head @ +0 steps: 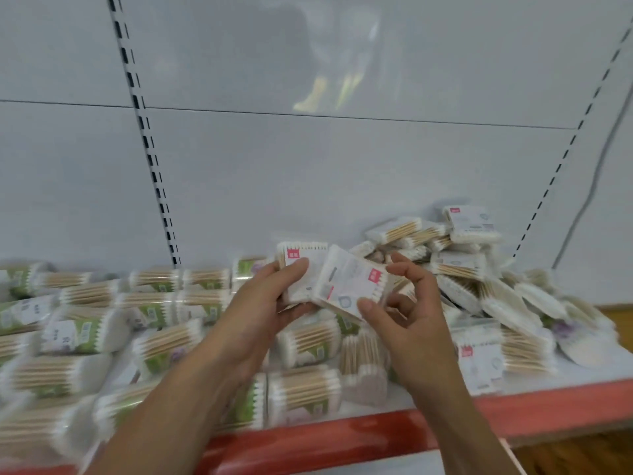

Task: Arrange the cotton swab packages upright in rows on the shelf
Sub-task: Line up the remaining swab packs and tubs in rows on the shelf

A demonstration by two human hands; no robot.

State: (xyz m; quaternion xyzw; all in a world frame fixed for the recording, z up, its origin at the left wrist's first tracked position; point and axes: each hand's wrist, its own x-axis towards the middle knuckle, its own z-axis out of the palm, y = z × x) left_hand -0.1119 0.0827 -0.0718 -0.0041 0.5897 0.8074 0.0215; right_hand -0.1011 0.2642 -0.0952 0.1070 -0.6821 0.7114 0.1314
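My left hand (270, 296) grips a white cotton swab package with a red square label (303, 260), held above the shelf (534, 380). My right hand (407, 303) pinches a second white package (349, 289) tilted against the first, thumb on its lower edge. Below and to the left, green-labelled swab packages (85, 334) lie flat in loose rows. To the right, a disordered heap of white packages (469, 265) leans against the back panel.
The shelf has a red front strip (342, 437) and a white back panel (308, 186) with slotted uprights (150, 159). A wooden floor (620, 320) shows at the right beyond the shelf end. A dark cable (596, 180) hangs at the right.
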